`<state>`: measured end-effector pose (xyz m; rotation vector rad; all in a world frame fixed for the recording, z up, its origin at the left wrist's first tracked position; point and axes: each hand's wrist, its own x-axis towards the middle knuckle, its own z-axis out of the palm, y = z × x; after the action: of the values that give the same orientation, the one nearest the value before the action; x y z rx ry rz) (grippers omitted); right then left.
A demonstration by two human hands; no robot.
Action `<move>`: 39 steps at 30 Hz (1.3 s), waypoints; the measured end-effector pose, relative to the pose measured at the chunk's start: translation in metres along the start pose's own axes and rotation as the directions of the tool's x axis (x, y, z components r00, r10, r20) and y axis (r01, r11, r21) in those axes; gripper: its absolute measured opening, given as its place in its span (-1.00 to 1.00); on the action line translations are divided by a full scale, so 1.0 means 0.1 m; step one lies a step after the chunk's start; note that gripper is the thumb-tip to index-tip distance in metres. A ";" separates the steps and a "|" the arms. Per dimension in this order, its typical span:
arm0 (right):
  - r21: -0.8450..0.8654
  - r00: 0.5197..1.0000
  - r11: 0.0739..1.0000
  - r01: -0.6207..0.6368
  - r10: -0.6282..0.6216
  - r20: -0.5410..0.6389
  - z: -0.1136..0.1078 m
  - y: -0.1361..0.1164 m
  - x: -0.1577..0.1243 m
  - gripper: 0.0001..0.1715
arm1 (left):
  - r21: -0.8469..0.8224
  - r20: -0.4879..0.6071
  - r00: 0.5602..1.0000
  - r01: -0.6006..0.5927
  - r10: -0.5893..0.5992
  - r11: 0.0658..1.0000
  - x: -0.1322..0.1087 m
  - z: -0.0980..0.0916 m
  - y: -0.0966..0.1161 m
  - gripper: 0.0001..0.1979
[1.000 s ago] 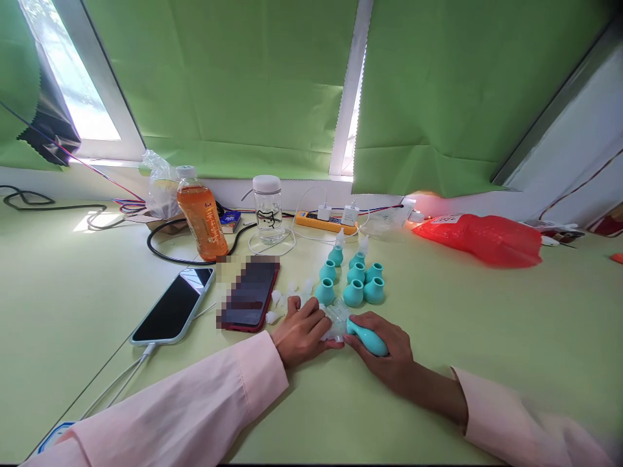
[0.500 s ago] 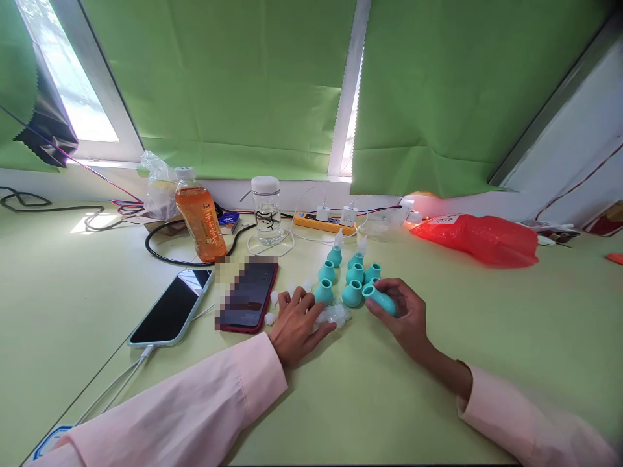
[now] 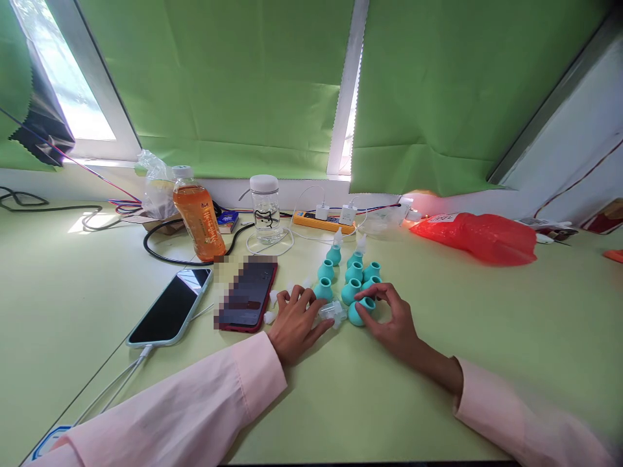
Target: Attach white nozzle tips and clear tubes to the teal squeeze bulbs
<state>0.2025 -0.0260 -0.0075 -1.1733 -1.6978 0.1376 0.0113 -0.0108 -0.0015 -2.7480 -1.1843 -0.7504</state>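
Observation:
Several small teal bulbs with open necks stand in rows on the pale green table (image 3: 413, 415). My right hand (image 3: 393, 324) has its thumb and fingers round the nearest teal bulb (image 3: 359, 314), which rests tilted at the front of the group. My left hand (image 3: 295, 327) lies on the table with its fingers spread and bent, beside a clear plastic piece (image 3: 333, 312) and a teal bulb (image 3: 323, 289). Small whitish pieces (image 3: 269, 317) lie left of its fingers. Two bulbs at the back, one of them here (image 3: 333, 254), carry pointed translucent tips.
A dark phone with a red edge (image 3: 247, 295) and a charging phone (image 3: 170, 308) lie left. Behind stand an orange drink bottle (image 3: 199, 220), a clear jar (image 3: 265, 211) and an orange power strip (image 3: 322, 222). A red bag (image 3: 477, 239) lies at the back right.
My right hand has moved a little left and brought its teal bulb down from in front of the right column to the front of the group. My left hand has stayed nearly still.

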 end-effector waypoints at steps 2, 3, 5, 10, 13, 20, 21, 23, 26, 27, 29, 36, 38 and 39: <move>-0.045 0.999 0.998 0.047 -0.047 0.017 0.00 0.00 0.00 -0.84 | -0.020 -0.046 0.998 -0.042 0.041 0.999 0.00 0.02 -0.01 -0.68; -0.071 0.997 0.994 0.078 -0.077 0.024 0.00 0.00 0.01 -0.84 | -0.036 -0.081 0.994 -0.076 0.072 0.997 0.01 0.03 -0.02 -0.68; -0.125 0.986 0.978 0.168 -0.166 0.023 -0.02 -0.02 0.01 -0.79 | -0.075 -0.166 0.976 -0.155 0.141 0.985 0.01 0.05 -0.03 -0.68; -0.245 0.855 0.822 0.515 -0.514 0.070 -0.05 -0.08 -0.04 -0.58 | -0.175 -0.371 0.898 -0.316 0.235 0.932 0.00 0.05 0.00 -0.68; -0.247 0.779 0.739 0.627 -0.595 0.197 -0.03 -0.10 -0.09 -0.61 | -0.206 -0.411 0.866 -0.392 0.285 0.897 -0.02 0.04 0.05 -0.74; -0.065 0.796 0.798 0.598 -0.583 0.165 0.01 -0.08 -0.14 -0.65 | -0.345 -0.331 0.903 -0.386 0.274 0.855 -0.08 0.02 0.08 -0.74; -0.038 0.808 0.814 0.580 -0.569 0.153 0.00 -0.09 -0.14 -0.64 | -0.370 -0.323 0.915 -0.359 0.243 0.857 -0.09 0.01 0.08 -0.72; 0.000 0.828 0.839 0.544 -0.537 0.160 -0.02 -0.13 -0.13 -0.61 | -0.414 -0.308 0.934 -0.302 0.179 0.859 -0.09 0.00 0.07 -0.73; 0.008 0.842 0.855 0.518 -0.512 0.171 -0.05 -0.18 -0.12 -0.58 | -0.455 -0.290 0.949 -0.250 0.123 0.855 -0.09 -0.02 0.07 -0.75; 0.005 0.841 0.855 0.519 -0.511 0.177 -0.05 -0.19 -0.11 -0.58 | -0.463 -0.285 0.951 -0.246 0.119 0.852 -0.09 -0.02 0.07 -0.75; -0.004 0.833 0.848 0.530 -0.521 0.186 -0.06 -0.18 -0.12 -0.58 | -0.469 -0.284 0.951 -0.251 0.125 0.847 -0.08 -0.01 0.07 -0.74; -0.105 0.805 0.811 0.576 -0.541 0.243 -0.04 -0.10 -0.13 -0.66 | -0.454 -0.411 0.901 -0.333 0.137 0.826 -0.05 0.01 0.06 -0.82; -0.119 0.790 0.795 0.595 -0.551 0.267 -0.05 -0.10 -0.11 -0.69 | -0.474 -0.427 0.895 -0.344 0.130 0.811 -0.03 0.00 0.06 -0.85; -0.124 0.784 0.789 0.602 -0.555 0.278 -0.06 -0.11 -0.10 -0.70 | -0.491 -0.425 0.896 -0.344 0.124 0.800 -0.02 0.00 0.06 -0.87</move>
<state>0.2001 -0.0417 -0.0056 -0.7367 -2.2534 -0.3111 0.0140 -0.0162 -0.0015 -2.8733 -0.5783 -1.7223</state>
